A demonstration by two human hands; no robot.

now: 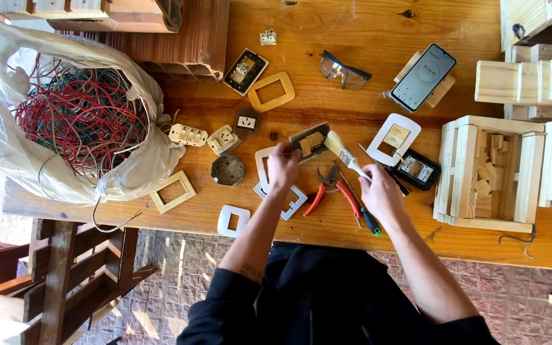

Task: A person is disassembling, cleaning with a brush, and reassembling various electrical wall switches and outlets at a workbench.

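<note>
The person is leaning over the wooden table point(352, 115), the left hand point(282, 167) clenching its grip on a dark switch plate point(310, 141) and holding it tilted just above the tabletop, while the right hand point(378, 190) is gripping a paintbrush point(345, 152) with its pale bristles touching the plate. Red-handled pliers point(333, 188) and a screwdriver point(362, 214) are lying between the two hands, a white frame point(280, 191) is sitting under the left wrist, and a bag of tangled wires point(78, 115) is slumping at the table's left end.
</note>
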